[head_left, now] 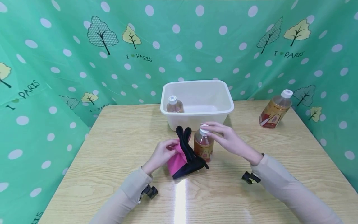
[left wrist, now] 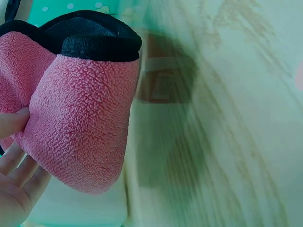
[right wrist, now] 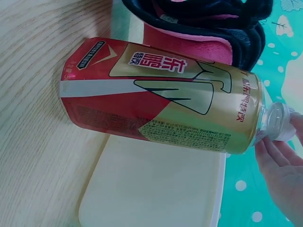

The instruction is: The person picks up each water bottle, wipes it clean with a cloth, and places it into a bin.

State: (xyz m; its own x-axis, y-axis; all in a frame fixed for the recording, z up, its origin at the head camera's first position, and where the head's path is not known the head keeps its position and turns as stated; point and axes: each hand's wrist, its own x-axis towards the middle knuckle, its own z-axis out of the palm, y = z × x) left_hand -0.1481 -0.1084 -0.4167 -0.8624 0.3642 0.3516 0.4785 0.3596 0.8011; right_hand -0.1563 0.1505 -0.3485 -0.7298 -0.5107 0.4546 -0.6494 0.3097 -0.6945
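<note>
Wood-grain worktop carries a white tub, with one bottle at its left end. In front, a pink-and-black bag lies just beside an upright bottle. The left hand's fingers pinch the bag; the right hand's fingers grasp the upright bottle's cap.

Desk: pale wood-grain top, grain running roughly from left edge to right edge. Green cloth hanging beyond back edge and along left and right edges; pale dots, yellow and green trees, black "I PARIS" lettering with small green hearts. Bright light streak reflected on near part of desk. Whether wall stands behind cloth, hard to tell.
</note>
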